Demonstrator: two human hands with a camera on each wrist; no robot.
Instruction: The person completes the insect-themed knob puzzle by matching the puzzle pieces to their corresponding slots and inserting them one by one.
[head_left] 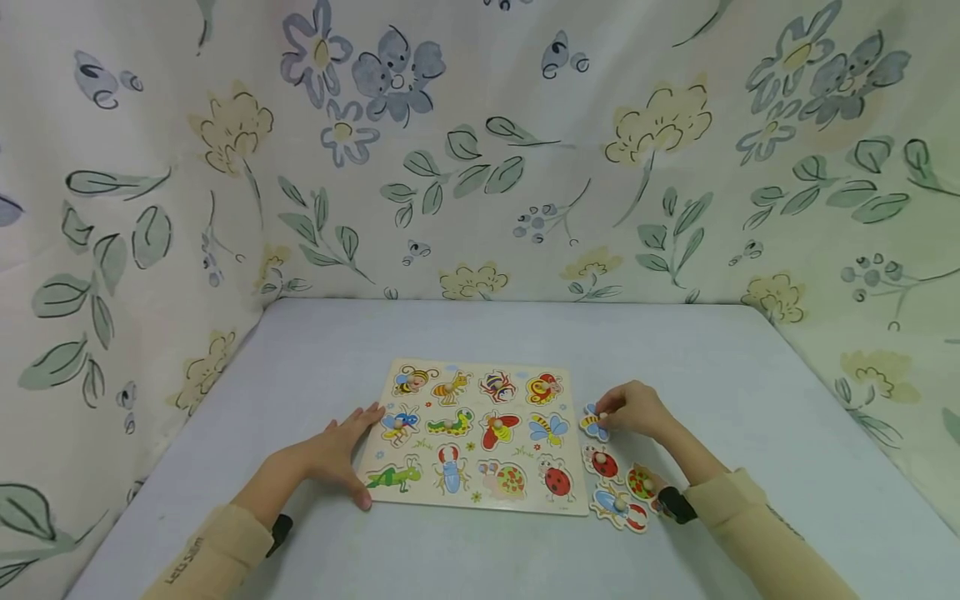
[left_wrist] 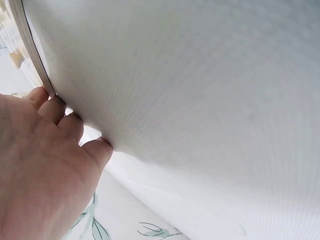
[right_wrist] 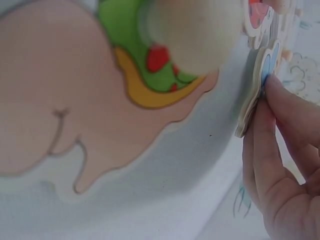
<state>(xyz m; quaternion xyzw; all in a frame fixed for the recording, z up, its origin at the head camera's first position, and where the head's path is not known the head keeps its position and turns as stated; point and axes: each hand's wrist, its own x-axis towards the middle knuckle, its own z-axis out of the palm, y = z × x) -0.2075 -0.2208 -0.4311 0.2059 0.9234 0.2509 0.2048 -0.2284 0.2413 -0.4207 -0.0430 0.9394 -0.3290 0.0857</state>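
Observation:
A wooden insect puzzle board (head_left: 487, 446) lies flat on the table. My left hand (head_left: 333, 454) touches its left edge, thumb and fingers spread apart; in the left wrist view the fingertips of that left hand (left_wrist: 50, 165) meet the tabletop beside the board's edge. Just right of the board, my right hand (head_left: 637, 408) pinches a blue-winged bee puzzle piece (head_left: 592, 423) between thumb and fingers. The right wrist view shows this bee piece (right_wrist: 257, 90) tilted up on edge. Below it lie a ladybug piece (head_left: 602, 463), a snail piece (head_left: 640, 482) and a stag beetle piece (head_left: 613, 506).
Several knobbed pieces, such as a caterpillar piece (head_left: 450, 423), sit in the board's upper rows. Its bottom row and the striped bee spot (head_left: 550, 430) show flat pictures without knobs. Flowered cloth (head_left: 480, 192) surrounds the pale table (head_left: 315, 342) at the back and sides.

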